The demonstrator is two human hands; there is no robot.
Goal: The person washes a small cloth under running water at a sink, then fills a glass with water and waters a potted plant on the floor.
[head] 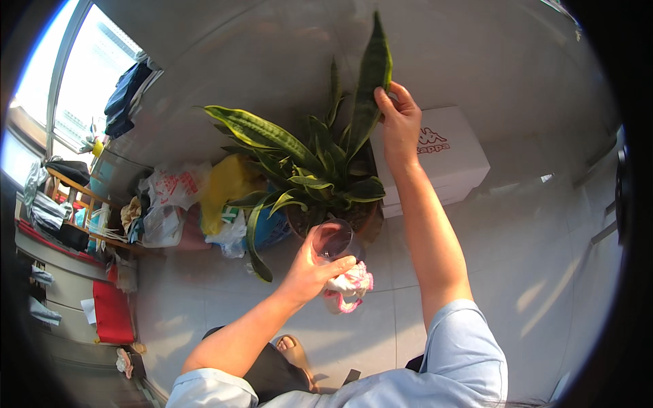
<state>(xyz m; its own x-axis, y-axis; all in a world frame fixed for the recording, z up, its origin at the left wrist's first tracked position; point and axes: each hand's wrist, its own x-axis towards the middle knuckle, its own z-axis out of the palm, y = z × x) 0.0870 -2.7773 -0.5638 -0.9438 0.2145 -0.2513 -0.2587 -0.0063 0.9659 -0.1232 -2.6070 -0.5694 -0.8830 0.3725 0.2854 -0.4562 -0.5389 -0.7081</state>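
Note:
A potted snake plant with yellow-edged green leaves [321, 153] stands before me in a round brown pot [365, 217]. My right hand [400, 115] pinches the edge of its tallest leaf [370, 97] between thumb and fingers. In front of the pot, my left hand [311, 268] grips a clear plastic cup [334, 237], seen from above. A white cloth with pink edging [349, 285] hangs below the cup at the same hand; how it is held is partly hidden.
A white Kappa box [444, 158] stands right of the pot. To the left are a yellow bag [227, 186], a white plastic bag [176, 183] and a blue bag [270, 224]. A wooden rack with cloths [79, 204] stands farther left. My sandalled foot [293, 352] is on the tiled floor.

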